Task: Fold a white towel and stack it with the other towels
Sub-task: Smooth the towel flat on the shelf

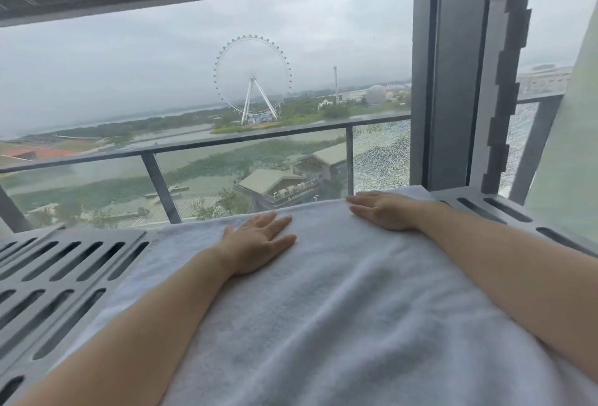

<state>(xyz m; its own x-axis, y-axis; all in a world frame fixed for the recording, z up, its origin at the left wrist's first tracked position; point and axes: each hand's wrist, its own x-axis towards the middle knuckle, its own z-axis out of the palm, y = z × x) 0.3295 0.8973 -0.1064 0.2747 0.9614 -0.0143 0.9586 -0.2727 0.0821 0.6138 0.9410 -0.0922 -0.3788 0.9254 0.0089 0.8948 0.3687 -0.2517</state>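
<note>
Large glass window fills the view beyond both hands. White terry-cloth towel lies spread out under both hands and forearms, on a grey slotted metal ledge that shows outboard of each hand. Left hand and right hand both lie flat, palms down, fingers straight, pressing the towel near its far edge; the hands are apart, the right one slightly further forward.

white towel: spread flat on the slotted grey ledge
left hand: flat on the towel, fingers straight
right hand: flat at the towel's far edge
Ferris wheel: beyond the towel, past the railing
</note>
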